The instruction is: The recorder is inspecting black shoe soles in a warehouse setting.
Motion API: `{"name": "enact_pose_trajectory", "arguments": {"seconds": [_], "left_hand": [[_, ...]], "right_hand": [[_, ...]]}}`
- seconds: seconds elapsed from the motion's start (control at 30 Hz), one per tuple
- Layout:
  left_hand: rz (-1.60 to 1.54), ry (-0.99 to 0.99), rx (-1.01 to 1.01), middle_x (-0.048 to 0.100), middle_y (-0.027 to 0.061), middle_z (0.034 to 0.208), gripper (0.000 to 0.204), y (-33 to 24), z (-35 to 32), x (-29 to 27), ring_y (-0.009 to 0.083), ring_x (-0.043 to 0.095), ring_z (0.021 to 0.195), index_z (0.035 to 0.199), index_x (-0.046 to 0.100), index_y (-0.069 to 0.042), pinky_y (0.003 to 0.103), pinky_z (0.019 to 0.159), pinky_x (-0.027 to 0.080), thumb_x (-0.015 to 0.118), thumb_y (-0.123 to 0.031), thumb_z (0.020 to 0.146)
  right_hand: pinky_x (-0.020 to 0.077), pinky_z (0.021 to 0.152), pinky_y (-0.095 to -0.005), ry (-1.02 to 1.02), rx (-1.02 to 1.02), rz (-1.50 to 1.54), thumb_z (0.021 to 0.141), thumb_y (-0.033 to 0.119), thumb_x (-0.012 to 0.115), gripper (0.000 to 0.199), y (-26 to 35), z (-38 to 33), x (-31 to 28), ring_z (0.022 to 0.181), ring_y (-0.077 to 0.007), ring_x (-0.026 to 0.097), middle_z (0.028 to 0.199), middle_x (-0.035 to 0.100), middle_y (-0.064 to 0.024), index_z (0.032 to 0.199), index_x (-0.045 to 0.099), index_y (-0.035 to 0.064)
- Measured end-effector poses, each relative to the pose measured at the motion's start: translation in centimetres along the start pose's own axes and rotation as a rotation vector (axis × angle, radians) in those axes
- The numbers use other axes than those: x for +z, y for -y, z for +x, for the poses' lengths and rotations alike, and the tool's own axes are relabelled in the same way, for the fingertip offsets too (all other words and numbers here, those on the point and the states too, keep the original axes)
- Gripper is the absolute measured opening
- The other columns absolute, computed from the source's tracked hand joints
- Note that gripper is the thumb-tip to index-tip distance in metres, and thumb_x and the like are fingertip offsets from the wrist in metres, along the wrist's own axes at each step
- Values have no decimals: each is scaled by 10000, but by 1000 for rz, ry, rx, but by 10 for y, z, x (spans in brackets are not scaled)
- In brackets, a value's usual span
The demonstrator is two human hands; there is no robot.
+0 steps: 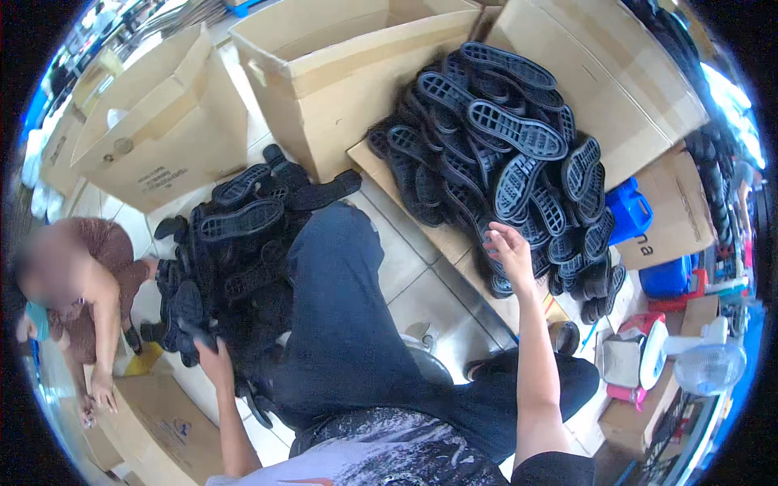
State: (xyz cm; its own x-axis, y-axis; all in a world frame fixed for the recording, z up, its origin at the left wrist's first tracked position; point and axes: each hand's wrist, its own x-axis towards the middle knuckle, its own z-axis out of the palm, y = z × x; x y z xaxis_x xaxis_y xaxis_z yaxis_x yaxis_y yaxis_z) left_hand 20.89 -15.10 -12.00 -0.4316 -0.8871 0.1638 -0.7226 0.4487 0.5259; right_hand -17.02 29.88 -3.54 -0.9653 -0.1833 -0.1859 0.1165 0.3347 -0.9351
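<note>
Black shoe soles with gridded undersides form a tall heap (519, 130) on a flat cardboard sheet, ahead and to the right. My right hand (510, 247) is at the near edge of this heap, its fingers loosely bent and apart, with nothing visible in them. A second pile of dark soles (243, 219) lies on the floor to the left of my knee. At that pile's near left side, my left hand (215, 363) is closed on the end of a dark shoe sole (194, 334).
Large open cardboard boxes (348, 89) stand behind the piles. Another person (105, 283) crouches at the far left beside a carton (166, 417). To the right are a blue plastic jug (629, 212) and a small fan (709, 368). The floor is tiled (397, 259).
</note>
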Motion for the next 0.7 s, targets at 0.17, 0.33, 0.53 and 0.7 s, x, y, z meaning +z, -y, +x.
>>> {"name": "enact_pose_trajectory", "arguments": {"seconds": [0.17,0.33,0.53,0.7], "left_hand": [[-66,211,277,572,226,696,289,-191,25,-59,410,594,664,920,450,-14,455,593,465,603,-177,736],[58,484,925,586,151,792,292,-315,-39,-87,312,624,702,904,483,-54,410,598,512,639,-220,721],[50,603,1178,519,86,963,427,-323,-64,-58,257,527,958,1045,529,-98,365,848,425,708,-273,699],[-127,374,750,513,107,1125,681,-262,-33,-79,276,514,1010,1156,509,-99,388,883,423,813,-272,572]], "right_hand": [[479,767,-254,185,-172,186,947,258,488,369,59,-32,54,876,-138,604,1007,628,-96,1209,501,-1],[485,828,-333,577,-189,754,978,341,373,537,107,-79,94,1002,-240,594,1168,561,-183,1399,250,31],[495,705,-237,182,-319,222,946,286,494,415,82,-88,108,877,-94,594,1038,625,-75,1262,482,18],[486,709,-249,232,219,825,945,283,495,331,56,-87,113,797,-94,591,917,633,-21,1142,564,26]]}}
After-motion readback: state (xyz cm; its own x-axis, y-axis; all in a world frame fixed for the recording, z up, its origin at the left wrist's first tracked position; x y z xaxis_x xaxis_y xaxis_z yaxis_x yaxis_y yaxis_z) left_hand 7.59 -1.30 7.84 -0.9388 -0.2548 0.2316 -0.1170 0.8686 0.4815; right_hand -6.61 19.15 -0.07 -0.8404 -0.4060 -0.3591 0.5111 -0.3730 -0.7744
